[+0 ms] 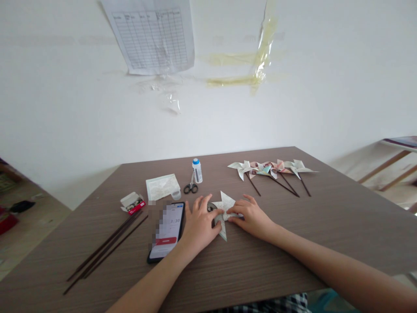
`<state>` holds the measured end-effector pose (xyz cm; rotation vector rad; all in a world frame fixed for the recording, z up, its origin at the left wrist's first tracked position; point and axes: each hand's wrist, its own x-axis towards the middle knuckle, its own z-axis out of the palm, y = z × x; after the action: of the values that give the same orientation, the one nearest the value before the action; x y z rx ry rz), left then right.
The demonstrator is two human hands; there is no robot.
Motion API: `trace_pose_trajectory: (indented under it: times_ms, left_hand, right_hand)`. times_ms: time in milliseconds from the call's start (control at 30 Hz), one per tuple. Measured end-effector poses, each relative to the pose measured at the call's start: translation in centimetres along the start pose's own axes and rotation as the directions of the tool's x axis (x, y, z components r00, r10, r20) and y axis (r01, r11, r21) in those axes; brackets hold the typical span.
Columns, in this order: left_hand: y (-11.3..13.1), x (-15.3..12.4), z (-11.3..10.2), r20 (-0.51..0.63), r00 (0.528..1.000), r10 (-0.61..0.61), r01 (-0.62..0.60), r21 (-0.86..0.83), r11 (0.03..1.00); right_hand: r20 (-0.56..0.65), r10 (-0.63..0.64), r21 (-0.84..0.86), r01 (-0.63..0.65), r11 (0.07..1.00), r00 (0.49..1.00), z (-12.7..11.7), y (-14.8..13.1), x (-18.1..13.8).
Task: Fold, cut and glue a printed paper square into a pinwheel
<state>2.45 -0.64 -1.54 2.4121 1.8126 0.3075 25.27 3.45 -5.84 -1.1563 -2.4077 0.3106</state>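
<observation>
A white printed paper pinwheel (228,202) lies on the table between my hands, its pointed blades spread outward. My left hand (200,221) presses thumb and index finger onto its left side near the centre; the other fingers are spread. From the right, my right hand (252,217) pinches the pinwheel close to the middle, covering part of a blade. A round dark item (211,207) sits partly hidden under my left fingers. Just left of my left hand lies a phone (169,230) with its screen lit.
Several finished pinwheels on dark sticks (276,168) lie at the back right. Behind my hands are scissors (190,188), a blue-capped glue bottle (197,171) and paper sheets (163,186). Leftward are a small red-and-white box (133,203) and dark sticks (106,245). A wall (208,126) stands behind the table.
</observation>
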Motion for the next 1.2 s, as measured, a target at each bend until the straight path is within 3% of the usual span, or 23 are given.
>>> trace_pose_trajectory:
  times_ms: [467, 867, 1200]
  left_hand:
    - [0.1, 0.1, -0.3, 0.037, 0.999, 0.003, -0.003, 0.008, 1.000]
    - [-0.1, 0.2, 0.1, -0.034, 0.999, 0.005, -0.006, -0.042, 0.999]
    - [-0.1, 0.2, -0.1, 0.009, 1.000, 0.001, -0.001, -0.017, 1.000]
  right_hand:
    - [-0.055, -0.055, -0.017, 0.054, 0.998, 0.997, 0.9, 1.0, -0.2]
    - [-0.037, -0.051, -0.006, 0.051, 0.999, 0.998, 0.5, 0.9, -0.2]
    - [-0.030, -0.046, -0.006, 0.046, 0.999, 0.998, 0.4, 0.8, -0.2]
